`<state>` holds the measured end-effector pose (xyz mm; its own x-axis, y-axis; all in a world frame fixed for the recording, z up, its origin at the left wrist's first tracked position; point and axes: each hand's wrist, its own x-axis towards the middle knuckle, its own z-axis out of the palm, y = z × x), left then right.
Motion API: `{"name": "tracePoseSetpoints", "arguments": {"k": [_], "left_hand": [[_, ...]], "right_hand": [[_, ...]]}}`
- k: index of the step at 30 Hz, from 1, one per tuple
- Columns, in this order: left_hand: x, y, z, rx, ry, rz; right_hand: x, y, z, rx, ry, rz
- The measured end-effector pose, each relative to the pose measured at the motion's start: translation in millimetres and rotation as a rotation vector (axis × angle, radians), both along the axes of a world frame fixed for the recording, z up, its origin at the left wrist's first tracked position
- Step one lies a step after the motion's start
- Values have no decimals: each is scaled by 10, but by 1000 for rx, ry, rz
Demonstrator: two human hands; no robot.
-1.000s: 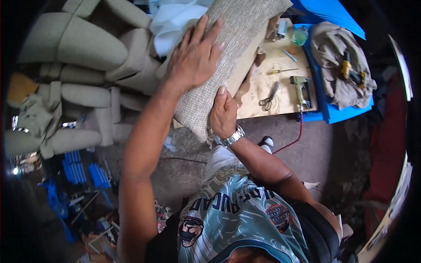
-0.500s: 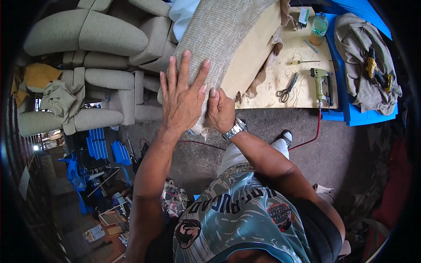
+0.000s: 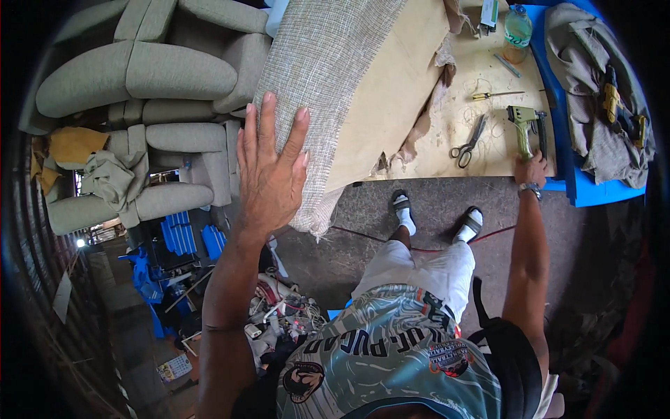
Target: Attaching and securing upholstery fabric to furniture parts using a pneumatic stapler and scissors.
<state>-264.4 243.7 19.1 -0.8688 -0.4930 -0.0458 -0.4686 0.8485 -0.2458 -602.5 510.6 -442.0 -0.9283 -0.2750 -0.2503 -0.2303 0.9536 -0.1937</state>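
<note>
My left hand (image 3: 269,171) lies flat with its fingers spread on a grey-beige woven fabric (image 3: 328,63). That fabric covers a long padded piece, and its frayed end hangs past the table's front edge. To the right of the weave, a plain cream panel (image 3: 391,98) shows, with ragged brown cloth (image 3: 421,133) along its side. At the table's front right, my right hand (image 3: 532,172) has its fingers closed around the lower end of a green staple gun (image 3: 522,129). Scissors (image 3: 469,142) with dark handles lie left of the gun, among loose threads.
A yellow-handled screwdriver (image 3: 497,95), a plastic bottle (image 3: 517,35) and a small box (image 3: 489,14) are on the wooden tabletop (image 3: 433,164). Farther right, a yellow drill (image 3: 611,98) rests on grey cloth. Grey sofas (image 3: 181,70) stand left; a red hose (image 3: 433,249) crosses the floor.
My right hand has left the fabric's edge and moved right to the staple gun, closing on its lower end. My left hand stays flat on the fabric.
</note>
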Motion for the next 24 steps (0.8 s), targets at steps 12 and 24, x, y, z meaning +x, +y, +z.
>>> {"name": "tracePoseSetpoints", "arguments": {"k": [12,24], "left_hand": [[-188,-2,-174,-4,8,-78],[104,-139,112,33,15,-1]], "right_hand": [[-461,-336,-296,123,-58,245],[509,-28,1242,-385,-289,288]]}}
